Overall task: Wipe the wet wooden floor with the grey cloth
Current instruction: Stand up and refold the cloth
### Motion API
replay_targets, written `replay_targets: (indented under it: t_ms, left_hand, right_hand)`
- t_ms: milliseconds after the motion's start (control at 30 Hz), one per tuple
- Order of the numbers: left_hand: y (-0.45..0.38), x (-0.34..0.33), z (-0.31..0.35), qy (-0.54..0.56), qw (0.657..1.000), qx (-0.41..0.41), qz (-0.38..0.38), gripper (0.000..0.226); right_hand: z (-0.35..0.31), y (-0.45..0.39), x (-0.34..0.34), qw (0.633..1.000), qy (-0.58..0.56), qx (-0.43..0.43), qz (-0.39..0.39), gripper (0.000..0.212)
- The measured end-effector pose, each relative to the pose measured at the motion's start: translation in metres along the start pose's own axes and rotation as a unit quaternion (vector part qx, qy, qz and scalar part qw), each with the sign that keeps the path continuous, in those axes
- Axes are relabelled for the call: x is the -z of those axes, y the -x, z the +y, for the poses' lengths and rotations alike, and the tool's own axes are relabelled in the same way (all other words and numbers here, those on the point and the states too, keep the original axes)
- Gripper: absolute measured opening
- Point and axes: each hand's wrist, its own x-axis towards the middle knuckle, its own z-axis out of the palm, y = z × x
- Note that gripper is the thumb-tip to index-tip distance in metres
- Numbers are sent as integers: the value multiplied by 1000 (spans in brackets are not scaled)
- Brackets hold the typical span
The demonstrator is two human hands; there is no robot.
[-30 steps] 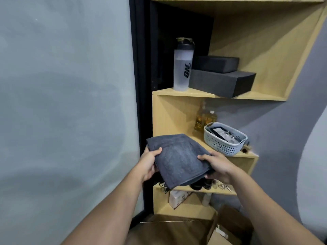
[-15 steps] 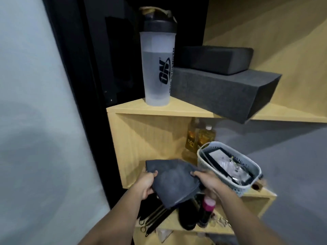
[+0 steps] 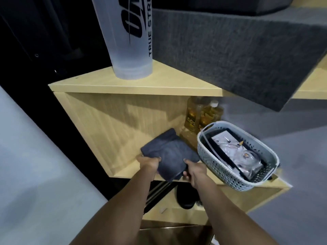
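Observation:
The folded grey cloth [image 3: 169, 152] lies on the middle wooden shelf [image 3: 127, 171], its near edge hanging a little over the shelf front. My left hand [image 3: 149, 164] grips the cloth's near left edge. My right hand [image 3: 193, 171] grips its near right corner, fingers curled under it. A strip of dark wooden floor [image 3: 173, 234] shows at the bottom between my forearms.
A pale plastic basket [image 3: 230, 175] with packets stands right of the cloth. Two amber bottles [image 3: 203, 115] sit behind it. A frosted shaker bottle [image 3: 131, 38] and grey foam blocks [image 3: 238, 55] rest on the shelf above. Dark items [image 3: 185, 197] fill the shelf below.
The view has closed in on the shelf. Both hands carried the cloth from in front of the shelf unit onto the middle shelf, left of the basket.

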Motion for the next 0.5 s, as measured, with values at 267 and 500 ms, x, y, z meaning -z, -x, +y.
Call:
replay_targets:
  t_ms: [267,500]
  left_hand:
    - [0,-2,-4,-326,939,-76,81,88]
    - [-22,-9,-14,-620,623,-472,-69,60]
  right_hand:
    - [19,-8,32,988,85,83,94,31]
    - [22,14,33,946,203,212,141,21]
